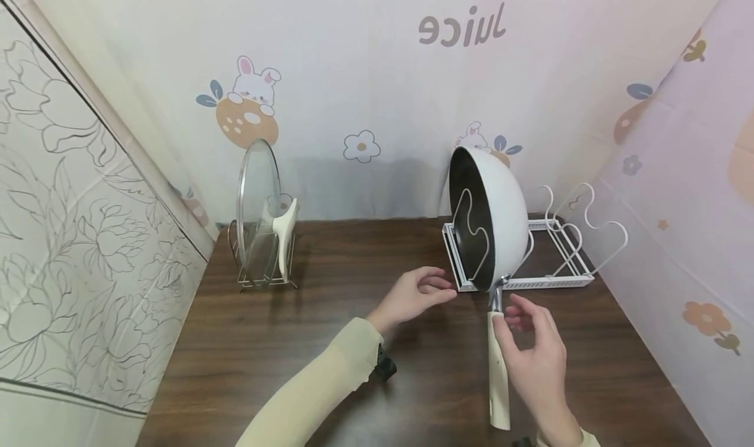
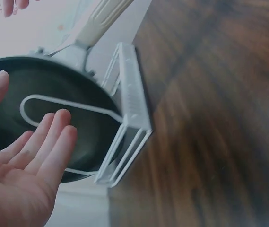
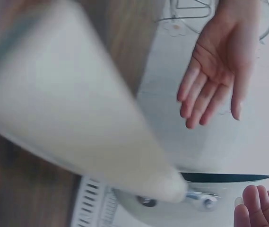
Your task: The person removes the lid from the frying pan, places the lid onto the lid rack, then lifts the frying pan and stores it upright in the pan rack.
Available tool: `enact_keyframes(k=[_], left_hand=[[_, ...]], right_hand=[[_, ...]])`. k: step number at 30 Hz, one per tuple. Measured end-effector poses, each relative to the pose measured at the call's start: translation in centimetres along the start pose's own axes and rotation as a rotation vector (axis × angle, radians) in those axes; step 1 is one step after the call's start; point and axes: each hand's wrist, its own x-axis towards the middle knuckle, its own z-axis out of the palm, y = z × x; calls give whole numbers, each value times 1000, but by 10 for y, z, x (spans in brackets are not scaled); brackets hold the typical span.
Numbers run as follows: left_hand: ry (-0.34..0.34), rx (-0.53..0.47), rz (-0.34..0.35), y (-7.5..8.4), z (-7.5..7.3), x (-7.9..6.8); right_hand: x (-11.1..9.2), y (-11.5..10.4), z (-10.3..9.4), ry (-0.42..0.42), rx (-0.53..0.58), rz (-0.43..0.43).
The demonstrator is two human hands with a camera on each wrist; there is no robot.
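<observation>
A white frying pan [image 1: 508, 205] with a dark inside stands on its edge in a white wire pan rack [image 1: 544, 282], a curved divider in front of its dark face. Its cream handle [image 1: 498, 375] points toward me over the table. My left hand [image 1: 417, 295] hovers left of the rack, fingers extended and nothing in them. In the left wrist view, that palm [image 2: 25, 189] faces up beside the pan's dark inside [image 2: 82, 137]. My right hand [image 1: 535, 349] is just right of the handle, its fingers loosely bent and apart from it.
At the left of the brown wooden table [image 1: 265, 368], a glass lid [image 1: 259, 192] with a cream handle [image 1: 285, 234] stands upright in a small metal wire rack [image 1: 244, 282]. More curved white dividers [image 1: 609, 224] rise at the rack's right. Printed curtains [image 1: 365, 74] hang behind.
</observation>
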Motion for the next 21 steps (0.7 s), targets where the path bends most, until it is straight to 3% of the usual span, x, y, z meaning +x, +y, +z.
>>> enact_keyframes(k=[11,15,21], left_hand=[[221,177,100,19,-43,-15],[281,240,146,24,-55,-18],[378,399,184,21,-64,-23]], right_hand=[[34,-25,2,36,75,-50],[44,-36,9,-13,109,-45],[47,-40,32,-87,89,-131]])
